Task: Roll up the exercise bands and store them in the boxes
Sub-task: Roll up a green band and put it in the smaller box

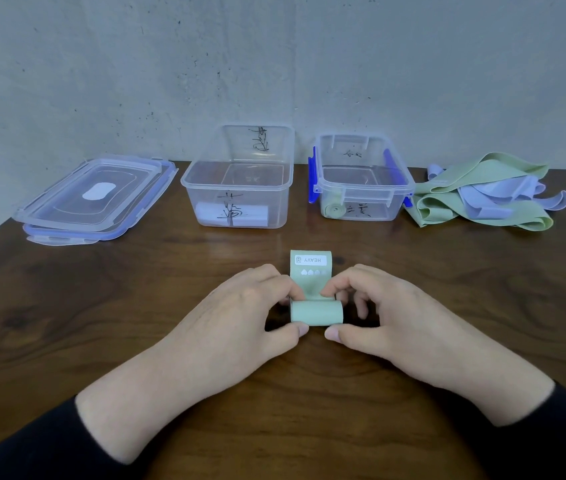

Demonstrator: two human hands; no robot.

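wall point(274, 57): grey, speckled plaster | table point(67, 306): dark wood grain, set against wall

A dark wooden table point(108, 306) is carrying everything I am working with, its far edge sitting against a pale wall. Lying directly on it at the back left are two clear lids point(94, 199), stacked, the lower one blue-trimmed. Beside them a larger clear box point(238, 178) is standing open, and to its right a smaller clear box point(364, 181) with blue clips. At the far right a loose heap of green and lilac bands point(482, 192) is sprawling on the wood. Near the front, a half-rolled green band point(316, 311) is resting on the surface, its "HEAVY" label end lying flat, with my left hand point(240, 313) and right hand point(389, 313) pinching the roll.
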